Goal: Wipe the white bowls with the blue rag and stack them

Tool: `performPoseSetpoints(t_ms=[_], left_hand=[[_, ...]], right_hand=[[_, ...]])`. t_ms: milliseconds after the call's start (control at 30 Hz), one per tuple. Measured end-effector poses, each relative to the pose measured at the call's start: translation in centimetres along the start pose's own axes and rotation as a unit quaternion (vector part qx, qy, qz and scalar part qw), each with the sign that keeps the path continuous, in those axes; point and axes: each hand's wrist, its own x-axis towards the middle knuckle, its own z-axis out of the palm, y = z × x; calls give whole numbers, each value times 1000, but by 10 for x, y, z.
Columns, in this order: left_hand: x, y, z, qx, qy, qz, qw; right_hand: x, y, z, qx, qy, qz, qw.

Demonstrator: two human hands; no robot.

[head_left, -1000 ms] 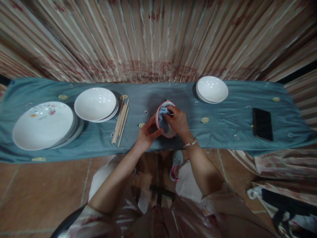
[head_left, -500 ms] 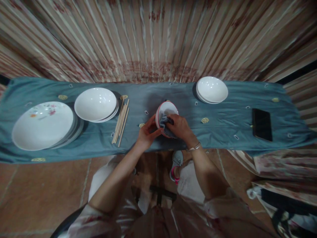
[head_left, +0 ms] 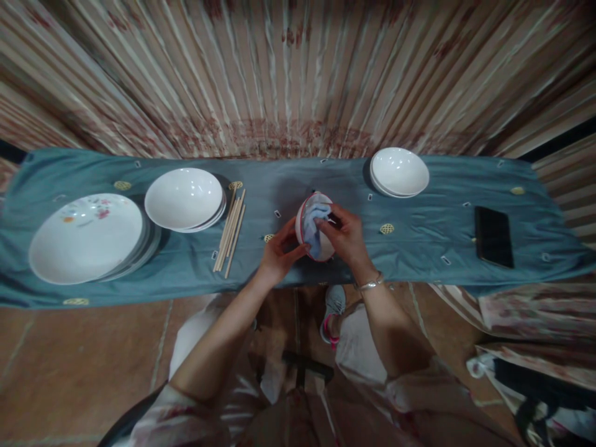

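Observation:
A small white bowl with a red rim [head_left: 327, 248] is tilted with its inside toward my right hand. My left hand [head_left: 278, 251] grips it by the left side, thumb at the near edge and fingers behind. A light blue cloth [head_left: 313, 228] lies bunched inside the bowl. My right hand [head_left: 345, 233] pinches that cloth between thumb and fingers at the bowl's right side. A bracelet circles my right wrist.
Left on the table are stacked large floral plates [head_left: 88, 239], stacked white bowls [head_left: 184, 198] and several chopsticks [head_left: 230, 233]. Farther right are more stacked white bowls [head_left: 399, 172] and a flat black object [head_left: 493, 236]. A pleated curtain [head_left: 298, 81] hangs behind the cloth-covered table [head_left: 414, 242].
My right hand has drawn back slightly and turned, with the cloth lifted and more of it showing in the bowl. My left hand keeps its hold on the bowl.

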Motion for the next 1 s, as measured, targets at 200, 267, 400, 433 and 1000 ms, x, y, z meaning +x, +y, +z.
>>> performPoseSetpoints(t_ms=[200,267,400,433,1000], left_hand=[[-1,0,1,11,3,5,1000],[-1,-3,1,17,6,14,1000],[-1,-6,0,13,4,24,1000],[-1,-5,0,12,3,25,1000],[-6,-4,3,5,26,16,1000]], right_hand=[[-4,-22,3,-198,8,-121,973],[-2,-21,6,-254,-1,-154,955],[2,-10,8,-303,-12,-210,929],[3,-8,8,-311,-13,-215,926],[27,20,-7,-387,58,-87,916]])
